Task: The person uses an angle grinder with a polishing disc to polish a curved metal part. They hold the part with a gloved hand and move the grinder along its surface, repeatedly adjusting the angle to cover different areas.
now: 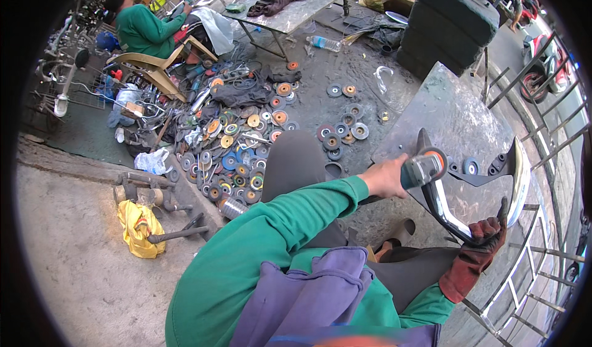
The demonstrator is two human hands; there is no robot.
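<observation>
Apparently at work seated, the person in the head view has the bare left hand (385,177) wrapped around the body of an angle grinder (418,171), fingers closed. Its orange-edged disc (440,157) is just beyond that hand, beside one arm of a bent chrome bar (442,210); whether disc and metal touch cannot be told. To the right of the left hand, and nearer the body, the red-gloved right hand (483,241) is curled at the bar's lower bend, its grip partly hidden. From there the bar's other arm rises beyond the right hand.

Ahead of both hands, a scuffed metal sheet (453,110) bears a blue-centred flap disc (471,166). Left of the left hand and farther off, used grinding discs (229,161) lie heaped on the ground; a yellow bag (139,224) is farther left. Well beyond that hand, a co-worker (145,32) in a green top sits on a tan plastic chair (161,76). Just below the right hand runs a ladder-like metal frame (513,293).
</observation>
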